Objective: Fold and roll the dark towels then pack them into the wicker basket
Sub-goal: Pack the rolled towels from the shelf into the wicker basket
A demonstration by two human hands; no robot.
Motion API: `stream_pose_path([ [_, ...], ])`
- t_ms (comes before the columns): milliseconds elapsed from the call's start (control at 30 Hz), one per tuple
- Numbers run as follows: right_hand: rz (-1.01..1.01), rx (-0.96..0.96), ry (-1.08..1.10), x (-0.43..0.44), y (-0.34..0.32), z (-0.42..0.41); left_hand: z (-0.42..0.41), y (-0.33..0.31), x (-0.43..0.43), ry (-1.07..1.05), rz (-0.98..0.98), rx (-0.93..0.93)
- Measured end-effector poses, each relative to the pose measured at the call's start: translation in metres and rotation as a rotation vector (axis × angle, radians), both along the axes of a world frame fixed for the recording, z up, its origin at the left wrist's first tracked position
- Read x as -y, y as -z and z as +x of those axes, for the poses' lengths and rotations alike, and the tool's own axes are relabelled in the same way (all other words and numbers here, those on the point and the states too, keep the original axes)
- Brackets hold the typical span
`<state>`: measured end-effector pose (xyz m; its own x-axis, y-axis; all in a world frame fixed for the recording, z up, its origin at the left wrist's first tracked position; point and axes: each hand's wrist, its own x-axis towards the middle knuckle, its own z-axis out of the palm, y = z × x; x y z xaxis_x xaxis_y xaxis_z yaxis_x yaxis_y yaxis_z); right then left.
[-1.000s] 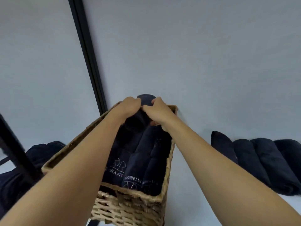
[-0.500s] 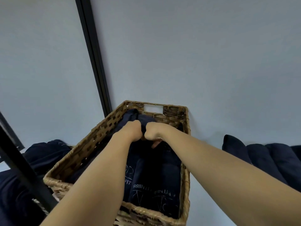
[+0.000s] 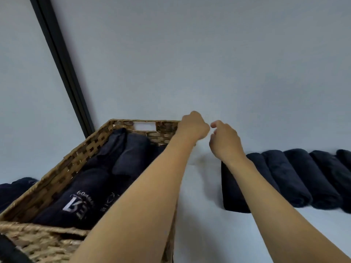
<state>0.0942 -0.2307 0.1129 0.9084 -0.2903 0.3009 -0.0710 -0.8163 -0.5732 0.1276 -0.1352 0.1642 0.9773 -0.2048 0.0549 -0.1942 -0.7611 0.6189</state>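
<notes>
Wicker basket (image 3: 62, 168), left of the hands, looks nearly full; rolled towels (image 3: 296, 179) to their right remain. Left hand (image 3: 193, 128) curled, grip unclear; right hand (image 3: 225, 142) loose, empty

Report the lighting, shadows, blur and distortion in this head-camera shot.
Head view: soft, even, bluish light, no glare; a faint shadow on the pale surface below the right hand. Head view: wide-angle stretch splays the wicker basket; the black bar runs slanted. Head view: the rolled towels read nearly black, folds barely visible; the printed logo is slightly blurred.
</notes>
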Motion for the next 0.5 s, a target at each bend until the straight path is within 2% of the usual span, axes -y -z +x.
stream_pose_path([
  [100, -0.114, -0.229, 0.107, 0.037, 0.041, -0.013, -0.020, 0.032, 0.045, 0.111, 0.069, -0.243],
  [200, -0.133, -0.439, 0.157, 0.049, 0.067, -0.024, -0.030, 0.070, 0.068, 0.152, 0.152, -0.428],
  [267, -0.174, -0.479, 0.192, 0.052, 0.075, -0.028, -0.031, 0.087, 0.074, 0.148, 0.145, -0.500],
  [367, -0.255, -0.481, 0.226, 0.056, 0.081, -0.031, -0.030, 0.109, 0.077, 0.113, 0.022, -0.583],
  [500, -0.301, -0.503, 0.239, 0.054, 0.087, -0.038, -0.031, 0.124, 0.077, 0.029, -0.091, -0.583],
])
